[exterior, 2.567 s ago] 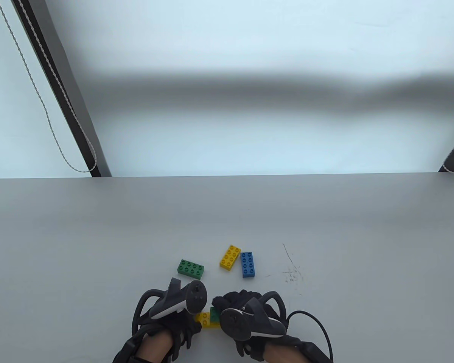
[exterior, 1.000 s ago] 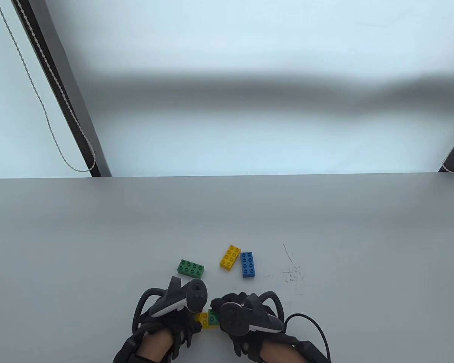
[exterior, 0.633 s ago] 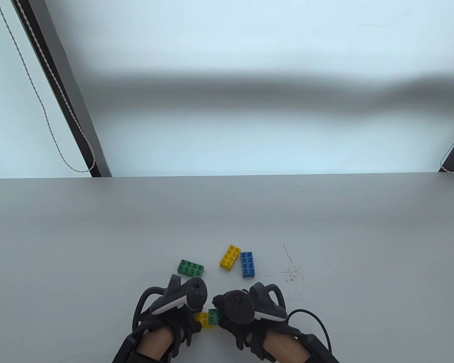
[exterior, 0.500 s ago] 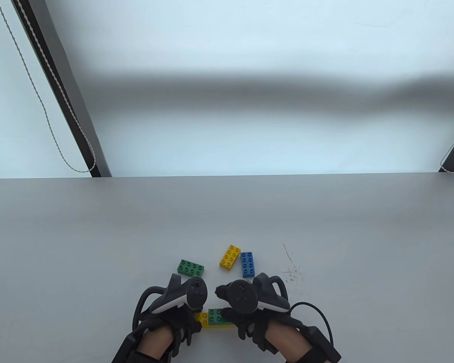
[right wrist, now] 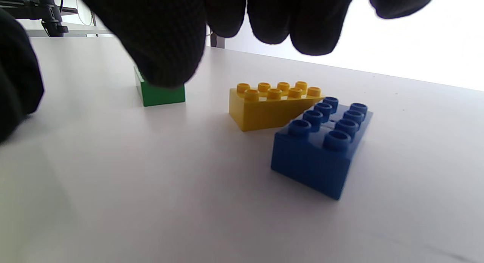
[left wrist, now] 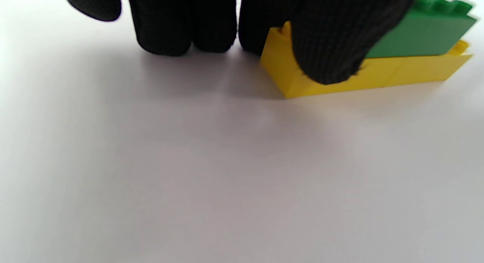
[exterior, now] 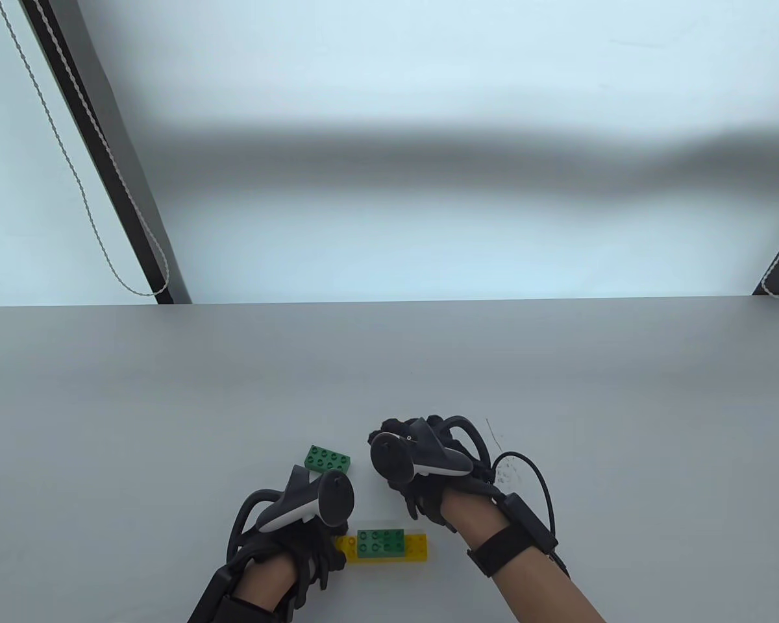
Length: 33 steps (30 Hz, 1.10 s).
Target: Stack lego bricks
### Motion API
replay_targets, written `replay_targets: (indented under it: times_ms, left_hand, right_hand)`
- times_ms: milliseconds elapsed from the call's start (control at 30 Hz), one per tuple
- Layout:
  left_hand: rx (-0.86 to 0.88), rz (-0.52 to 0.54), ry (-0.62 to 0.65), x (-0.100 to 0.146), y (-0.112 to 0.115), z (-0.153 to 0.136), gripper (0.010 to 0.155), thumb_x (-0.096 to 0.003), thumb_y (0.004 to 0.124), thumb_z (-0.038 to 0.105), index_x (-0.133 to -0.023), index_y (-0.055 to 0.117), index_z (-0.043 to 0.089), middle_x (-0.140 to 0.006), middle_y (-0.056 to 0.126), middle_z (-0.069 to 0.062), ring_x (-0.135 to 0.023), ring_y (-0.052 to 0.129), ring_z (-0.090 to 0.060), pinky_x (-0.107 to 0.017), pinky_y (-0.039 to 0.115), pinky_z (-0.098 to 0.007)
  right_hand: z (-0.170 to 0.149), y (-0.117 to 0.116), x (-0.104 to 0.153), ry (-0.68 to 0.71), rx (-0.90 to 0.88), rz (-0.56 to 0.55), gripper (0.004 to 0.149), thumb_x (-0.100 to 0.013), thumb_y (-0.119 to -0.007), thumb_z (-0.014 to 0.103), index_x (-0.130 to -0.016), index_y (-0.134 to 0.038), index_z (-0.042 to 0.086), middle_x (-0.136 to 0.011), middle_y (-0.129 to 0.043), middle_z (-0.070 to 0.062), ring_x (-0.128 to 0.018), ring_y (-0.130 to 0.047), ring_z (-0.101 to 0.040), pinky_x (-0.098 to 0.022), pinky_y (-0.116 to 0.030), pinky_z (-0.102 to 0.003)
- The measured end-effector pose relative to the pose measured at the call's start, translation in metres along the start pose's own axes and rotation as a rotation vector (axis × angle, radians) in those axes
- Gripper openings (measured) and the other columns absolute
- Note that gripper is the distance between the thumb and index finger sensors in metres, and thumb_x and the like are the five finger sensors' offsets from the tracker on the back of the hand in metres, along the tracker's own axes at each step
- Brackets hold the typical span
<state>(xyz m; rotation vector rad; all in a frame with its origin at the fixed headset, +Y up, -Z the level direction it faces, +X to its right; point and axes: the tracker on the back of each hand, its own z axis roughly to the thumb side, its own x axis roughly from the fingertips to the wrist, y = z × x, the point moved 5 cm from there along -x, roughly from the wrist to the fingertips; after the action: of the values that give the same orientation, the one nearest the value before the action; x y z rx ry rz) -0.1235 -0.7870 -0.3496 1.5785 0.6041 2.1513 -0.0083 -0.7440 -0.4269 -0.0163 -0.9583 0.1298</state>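
Observation:
A green brick [exterior: 380,543] sits pressed on a row of yellow bricks [exterior: 419,547] near the table's front edge. My left hand [exterior: 328,548] grips the row's left end. In the left wrist view the thumb [left wrist: 325,55] presses the yellow side [left wrist: 397,72] below the green brick [left wrist: 419,38]. My right hand [exterior: 409,461] is open and empty. It hovers over a loose yellow brick [right wrist: 272,108] and a blue brick [right wrist: 321,149], which it hides in the table view. A loose green brick [exterior: 328,459] lies to its left, also in the right wrist view [right wrist: 159,94].
The grey table [exterior: 169,402] stretches far and to both sides of the bricks. Scratch marks [exterior: 505,470] lie right of my right hand. The glove's cable [exterior: 540,477] loops beside my right wrist.
My right hand let go of the green brick on the yellow row and moved away from me, over the loose yellow and blue bricks. My left hand has stayed on the row.

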Motion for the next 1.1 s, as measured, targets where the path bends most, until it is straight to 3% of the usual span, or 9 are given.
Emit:
replay_targets:
  times_ms: [433, 733, 1100]
  left_hand:
    - [-0.004, -0.012, 0.007, -0.002, 0.0, 0.0, 0.064, -0.038, 0.087, 0.049, -0.095, 0.066, 0.03, -0.103, 0.065, -0.007, -0.091, 0.069, -0.034, -0.071, 0.055, -0.063]
    - [0.001, -0.016, 0.009, -0.002, 0.0, -0.001, 0.064, -0.0379, 0.087, 0.049, -0.095, 0.066, 0.03, -0.103, 0.065, -0.007, -0.091, 0.069, -0.034, -0.071, 0.054, -0.063]
    - [0.0, -0.015, 0.011, -0.003, 0.0, -0.001, 0.064, -0.0379, 0.087, 0.05, -0.095, 0.066, 0.03, -0.103, 0.065, -0.007, -0.091, 0.069, -0.034, -0.071, 0.054, -0.063]
  right_hand:
    - [-0.008, -0.029, -0.04, -0.043, 0.047, 0.179, 0.072, -0.033, -0.092, 0.027, -0.097, -0.059, 0.024, -0.108, -0.054, -0.007, -0.098, -0.062, -0.048, -0.066, -0.052, -0.072]
    - [-0.006, -0.039, -0.046, -0.051, 0.055, 0.195, 0.066, -0.034, -0.088, 0.019, -0.094, -0.06, 0.024, -0.105, -0.06, -0.005, -0.095, -0.066, -0.048, -0.065, -0.056, -0.07]
    - [-0.005, -0.033, -0.041, -0.051, 0.09, 0.163, 0.065, -0.036, -0.085, 0.024, -0.095, -0.055, 0.025, -0.102, -0.064, -0.008, -0.095, -0.065, -0.047, -0.066, -0.056, -0.069]
